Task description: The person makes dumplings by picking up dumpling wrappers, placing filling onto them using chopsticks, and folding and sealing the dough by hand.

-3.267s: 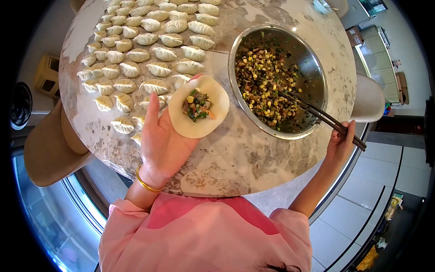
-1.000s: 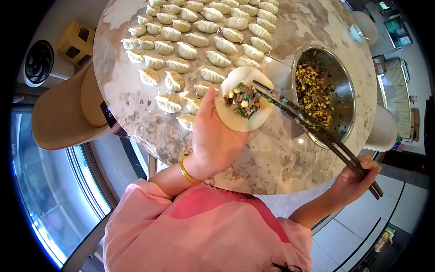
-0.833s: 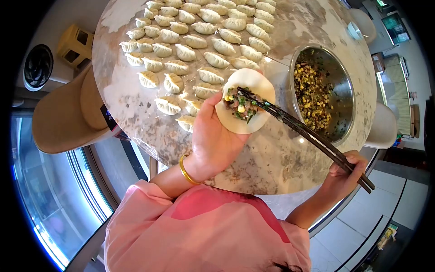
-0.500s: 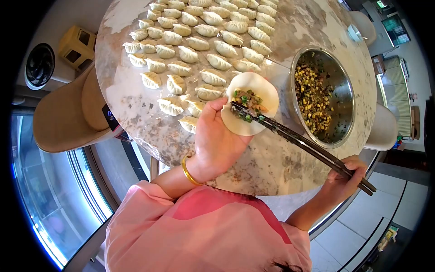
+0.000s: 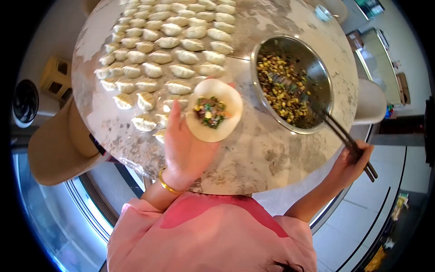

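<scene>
On the palm and fingers of my left hand (image 5: 186, 152) lies a round dumpling wrapper (image 5: 229, 99), with the thumb over its left edge. A small mound of chopped filling (image 5: 210, 112), green, yellow and brown, sits at the wrapper's middle. My right hand (image 5: 350, 164) is closed around dark chopsticks (image 5: 339, 128). Their tips reach over the near right rim into a steel bowl (image 5: 327, 72) and are blurred there. More of the same filling (image 5: 276, 84) fills the bowl's left side. Several rows of pleated dumplings (image 5: 181, 71) stand beyond my left hand.
The round marble-patterned table (image 5: 253, 165) spans the view in front of me. A small pale bowl (image 5: 323, 12) stands at its far right. Brown chairs, one on the left (image 5: 56, 145) and a paler one on the right (image 5: 369, 102), flank the table.
The chopsticks have left the filling on the wrapper and moved right into the steel bowl. My left hand still holds the wrapper, and the whole view has shifted.
</scene>
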`<state>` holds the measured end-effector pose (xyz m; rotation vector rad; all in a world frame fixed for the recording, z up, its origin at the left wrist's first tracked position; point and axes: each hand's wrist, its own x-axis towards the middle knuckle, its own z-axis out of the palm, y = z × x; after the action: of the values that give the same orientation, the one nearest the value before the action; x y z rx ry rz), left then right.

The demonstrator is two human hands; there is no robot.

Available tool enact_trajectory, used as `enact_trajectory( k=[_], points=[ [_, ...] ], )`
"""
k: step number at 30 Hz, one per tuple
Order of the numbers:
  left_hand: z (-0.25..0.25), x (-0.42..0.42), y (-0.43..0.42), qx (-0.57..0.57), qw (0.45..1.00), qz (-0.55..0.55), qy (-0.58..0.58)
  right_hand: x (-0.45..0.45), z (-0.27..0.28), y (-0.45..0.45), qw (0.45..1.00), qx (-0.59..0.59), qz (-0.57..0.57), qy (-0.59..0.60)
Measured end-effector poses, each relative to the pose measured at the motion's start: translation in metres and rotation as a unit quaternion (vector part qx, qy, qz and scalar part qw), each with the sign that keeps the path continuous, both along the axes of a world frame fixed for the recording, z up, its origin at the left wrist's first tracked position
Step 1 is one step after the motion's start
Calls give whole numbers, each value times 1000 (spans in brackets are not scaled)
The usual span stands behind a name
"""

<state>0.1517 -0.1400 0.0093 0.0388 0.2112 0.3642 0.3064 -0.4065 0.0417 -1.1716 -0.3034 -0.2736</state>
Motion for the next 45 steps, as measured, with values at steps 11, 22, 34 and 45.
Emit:
enact_trajectory(
  k=[11,22,34,45],
  points=[
    [7,3,-6,24,999,-43,0,43,2,27,947,-319,-38,-8],
    [5,5,-7,15,999,-40,-9,34,-3,-8,965,-207,-148,-61],
    [2,1,-11,26,997,-70,9,-21,-34,39,996,27,66,48],
    [6,-4,-3,10,999,-53,-6,-13,-47,39,995,19,56,77]
  ],
)
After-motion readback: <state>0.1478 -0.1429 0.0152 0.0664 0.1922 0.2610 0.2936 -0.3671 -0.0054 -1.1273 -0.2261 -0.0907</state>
